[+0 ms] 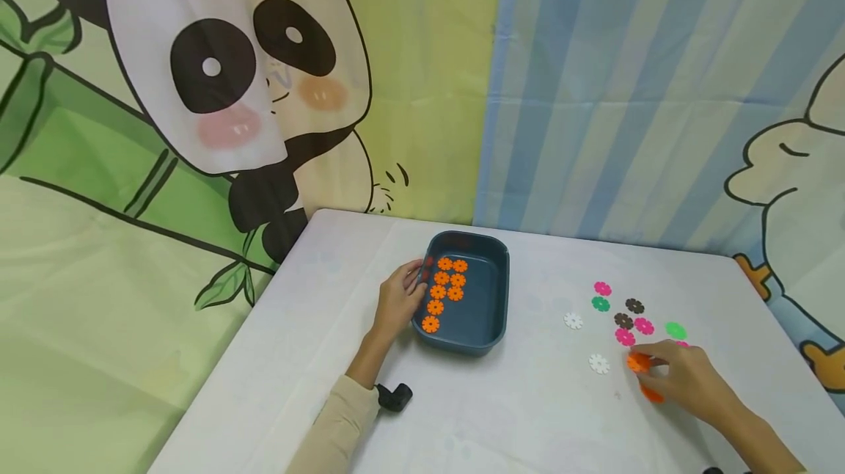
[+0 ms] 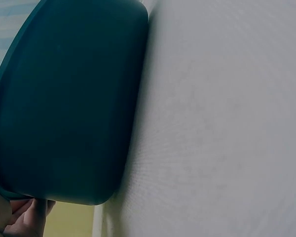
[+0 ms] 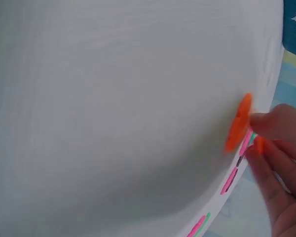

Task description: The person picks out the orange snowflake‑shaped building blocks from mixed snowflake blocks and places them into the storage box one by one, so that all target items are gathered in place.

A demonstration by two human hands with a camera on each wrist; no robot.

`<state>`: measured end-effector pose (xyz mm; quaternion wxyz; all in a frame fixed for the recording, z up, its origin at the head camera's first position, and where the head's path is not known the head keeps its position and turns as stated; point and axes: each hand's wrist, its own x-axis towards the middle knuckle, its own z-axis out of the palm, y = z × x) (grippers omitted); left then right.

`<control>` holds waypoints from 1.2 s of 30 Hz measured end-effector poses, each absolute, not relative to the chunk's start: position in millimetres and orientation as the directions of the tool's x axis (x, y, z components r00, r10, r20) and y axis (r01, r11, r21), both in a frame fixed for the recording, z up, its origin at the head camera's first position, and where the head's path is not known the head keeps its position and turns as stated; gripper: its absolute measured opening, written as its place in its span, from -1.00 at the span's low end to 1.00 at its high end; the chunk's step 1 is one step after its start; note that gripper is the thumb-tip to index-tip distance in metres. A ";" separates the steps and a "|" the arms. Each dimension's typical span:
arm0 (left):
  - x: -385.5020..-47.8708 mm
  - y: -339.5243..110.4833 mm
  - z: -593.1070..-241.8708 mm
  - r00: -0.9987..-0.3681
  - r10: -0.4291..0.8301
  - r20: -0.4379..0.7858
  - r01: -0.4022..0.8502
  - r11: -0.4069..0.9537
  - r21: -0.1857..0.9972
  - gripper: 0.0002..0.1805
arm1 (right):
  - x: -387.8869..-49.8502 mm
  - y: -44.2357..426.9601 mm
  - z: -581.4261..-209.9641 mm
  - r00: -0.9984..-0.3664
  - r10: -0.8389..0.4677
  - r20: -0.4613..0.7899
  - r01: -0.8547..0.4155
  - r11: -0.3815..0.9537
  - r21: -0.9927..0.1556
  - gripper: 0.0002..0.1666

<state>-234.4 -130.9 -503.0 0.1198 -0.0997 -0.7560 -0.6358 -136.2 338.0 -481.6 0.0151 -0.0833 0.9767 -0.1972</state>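
Note:
My left hand (image 1: 397,301) holds the left rim of a dark blue plastic tub (image 1: 507,290). In the left wrist view, fingers (image 2: 32,217) show beside the tub's outer wall (image 2: 69,113). Several orange flower-shaped discs (image 1: 439,291) lie inside the tub, along its left side. Over at the right, my right hand (image 1: 686,378) pinches an orange disc (image 1: 638,362) at its fingertips. A second orange disc (image 1: 651,395) shows just below the thumb, tilted in the right wrist view; whether the hand holds it, I cannot tell.
Loose discs lie beyond the right hand: white (image 1: 599,364), pink (image 1: 625,337), brown (image 1: 635,306), dark green (image 1: 601,304) and light green (image 1: 676,330). Curtains with a panda print hang behind the white table (image 1: 541,408).

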 end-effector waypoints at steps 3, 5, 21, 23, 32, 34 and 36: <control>-234.3 -130.6 -502.7 -0.953 -0.009 0.304 0.296 0.196 0.935 -0.48 | -138.4 337.5 -477.9 -0.968 -0.209 0.137 -0.246 0.895 -0.372 -0.47; -234.2 -130.7 -502.4 -0.954 -0.012 0.298 0.289 0.207 0.935 -0.50 | -141.9 334.8 -471.5 -0.950 -0.228 0.214 -0.295 0.881 -0.370 -0.48; -234.9 -130.4 -503.0 -0.931 -0.036 0.363 0.339 0.287 0.896 -0.44 | -192.4 240.5 -441.3 -0.807 -0.370 0.461 -0.568 0.698 -0.435 -0.52; -234.7 -130.2 -502.6 -0.931 -0.037 0.364 0.339 0.284 0.897 -0.44 | -197.8 225.3 -438.9 -0.801 -0.380 0.462 -0.582 0.674 -0.454 -0.52; -235.4 -130.3 -502.9 -0.933 -0.031 0.359 0.337 0.276 0.900 -0.47 | -217.5 168.5 -432.3 -0.758 -0.455 0.468 -0.651 0.566 -0.505 -0.55; -235.0 -130.4 -502.4 -0.933 -0.030 0.359 0.338 0.278 0.899 -0.47 | -220.7 158.6 -433.7 -0.761 -0.465 0.453 -0.649 0.559 -0.516 -0.55; -234.5 -130.7 -502.2 -0.930 -0.028 0.366 0.345 0.275 0.897 -0.47 | -223.9 149.5 -436.2 -0.763 -0.472 0.442 -0.647 0.552 -0.526 -0.55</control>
